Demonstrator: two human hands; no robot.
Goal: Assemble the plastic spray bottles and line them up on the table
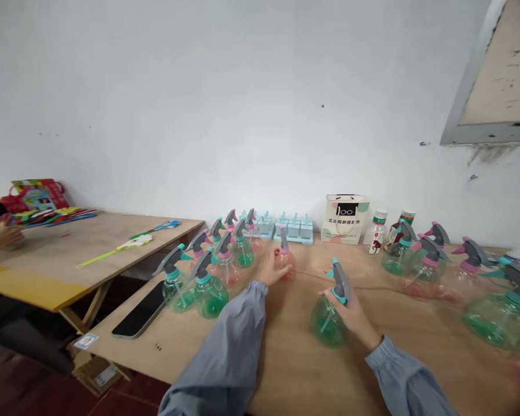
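Note:
My left hand (275, 268) is wrapped round a spray bottle with a pink collar and a pinkish body (287, 261), standing on the wooden table (294, 370). Closer to me, my right hand (351, 312) grips a green spray bottle (326, 325) by its upper body, just under the turquoise collar. That bottle is slightly tilted, and its grey trigger head faces left. Several green and pink spray bottles (211, 296) stand in a group left of my left hand. Another group of spray bottles (429, 271) is to the right of my right hand.
A black phone (141, 312) lies at the table's left edge. Against the wall are light-blue moulds (293, 229), a paper bag (344, 219) and white bottles (377, 232). On the neighbouring table (82, 248) lie hand-shaped clappers (134, 241); another person's hand (4, 237) is there.

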